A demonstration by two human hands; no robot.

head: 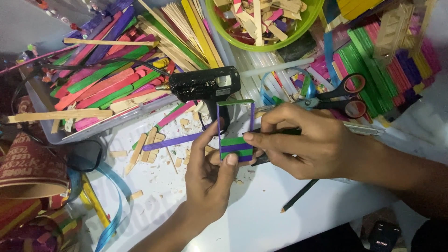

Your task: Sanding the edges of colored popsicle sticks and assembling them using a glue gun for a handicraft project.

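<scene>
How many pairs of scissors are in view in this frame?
1. The red-handled scissors lie on the table just beyond the right hand, beside the stacked coloured craft sticks. More could be hidden under the stick piles.

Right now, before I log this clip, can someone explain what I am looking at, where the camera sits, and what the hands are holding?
This is one view from a camera worn on a person's head, looking down at their own bare hands over a white table. The left hand and right hand together hold a small square frame of purple and green craft sticks. Behind it lies a black glue gun. Around it are a clear tray of coloured wooden sticks, a green bowl of stick offcuts, red-handled scissors, a dark pencil and scattered wood chips.
</scene>
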